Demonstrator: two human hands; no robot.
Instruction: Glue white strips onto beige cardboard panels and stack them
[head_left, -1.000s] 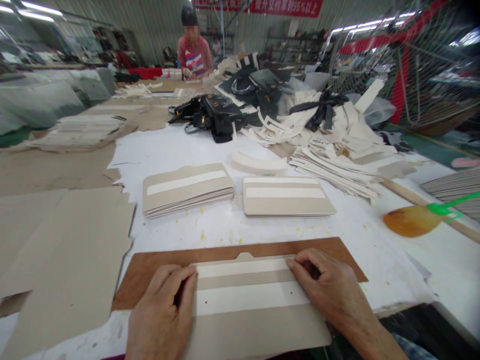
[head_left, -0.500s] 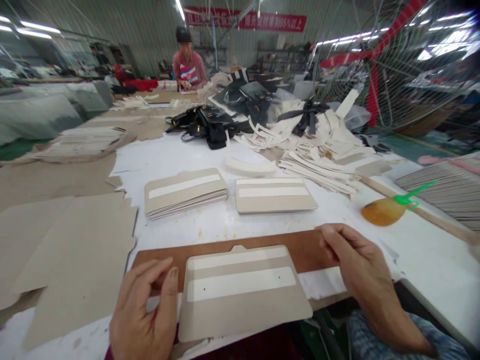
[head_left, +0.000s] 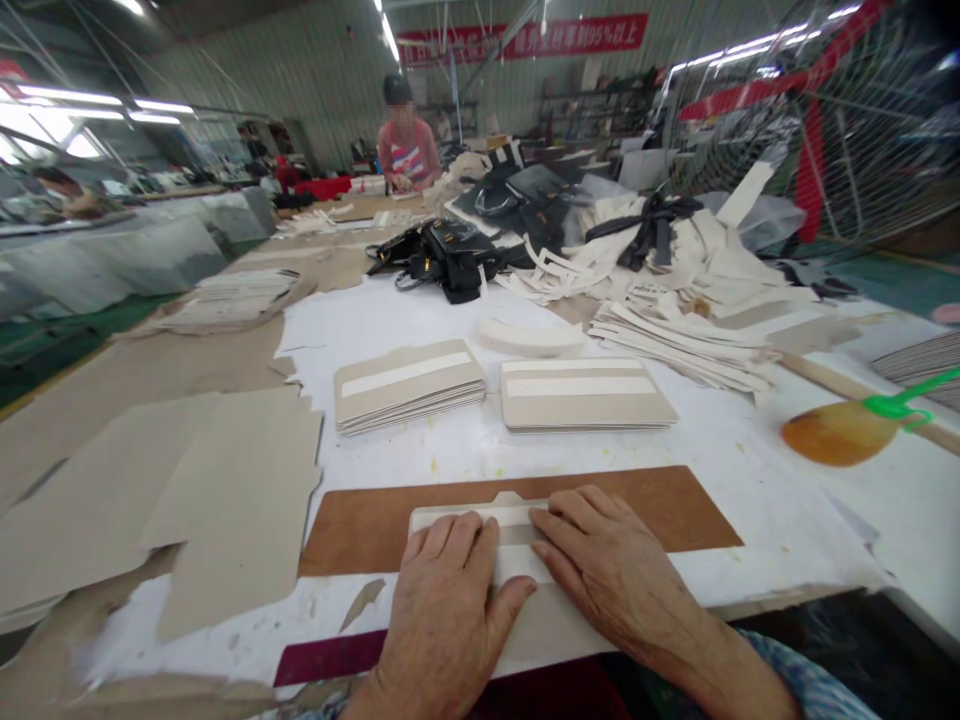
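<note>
A beige card panel [head_left: 544,622] with white strips across it lies at the near edge of the table, over a long brown strip [head_left: 360,525]. My left hand [head_left: 454,590] rests flat on the panel's left half, fingers stretched forward. Flat on its right half lies my right hand [head_left: 619,560], fingers pointing left along the white strips. Neither hand grips anything; together they cover much of the panel. Beyond the brown strip are two stacks of similar panels, a left stack [head_left: 411,388] and a right stack [head_left: 586,398].
Loose beige sheets [head_left: 240,490] spread at left, with a purple strip [head_left: 330,657] near the front edge. To the right lies an amber bottle with a green applicator [head_left: 840,432]. Farther back are black bag pieces [head_left: 442,255] and off-white strips [head_left: 675,345]. A person [head_left: 407,150] works behind.
My right hand has let go of the brown strip's right end and moved left onto the panel. My left hand has come onto the panel from its left side. The view has turned left.
</note>
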